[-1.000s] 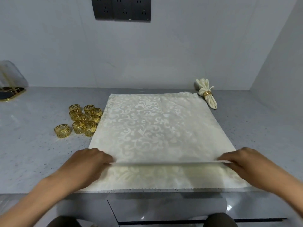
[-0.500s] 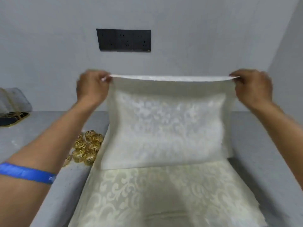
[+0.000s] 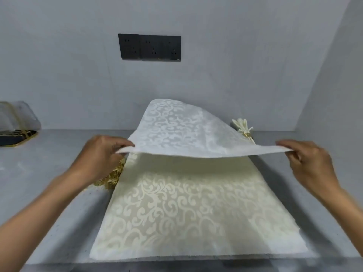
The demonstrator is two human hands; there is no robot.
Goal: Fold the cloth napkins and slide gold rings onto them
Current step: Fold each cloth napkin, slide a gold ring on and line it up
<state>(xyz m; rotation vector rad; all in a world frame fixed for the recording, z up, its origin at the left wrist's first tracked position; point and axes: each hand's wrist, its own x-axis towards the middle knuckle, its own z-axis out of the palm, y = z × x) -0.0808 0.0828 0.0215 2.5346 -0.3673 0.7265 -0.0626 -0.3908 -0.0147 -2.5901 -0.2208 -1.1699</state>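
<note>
A cream damask napkin (image 3: 184, 132) billows in the air above a second cream napkin (image 3: 182, 213) that lies flat on the grey counter (image 3: 49, 183). My left hand (image 3: 100, 154) pinches the raised napkin's near left corner. My right hand (image 3: 310, 161) pinches its near right corner. The held edge hangs a little above the flat napkin and the far part arches upward. Gold rings (image 3: 112, 177) lie in a cluster left of the flat napkin, mostly hidden behind my left hand.
A folded napkin with a gold ring (image 3: 243, 128) lies at the back right, partly hidden by the raised cloth. A clear-lidded tray with gold trim (image 3: 15, 130) stands at the far left. Black wall sockets (image 3: 149, 47) sit above. The right wall is close.
Both hands lifted the top napkin's near edge high off the stack, then brought it down and toward me; it now hovers low over the napkin beneath.
</note>
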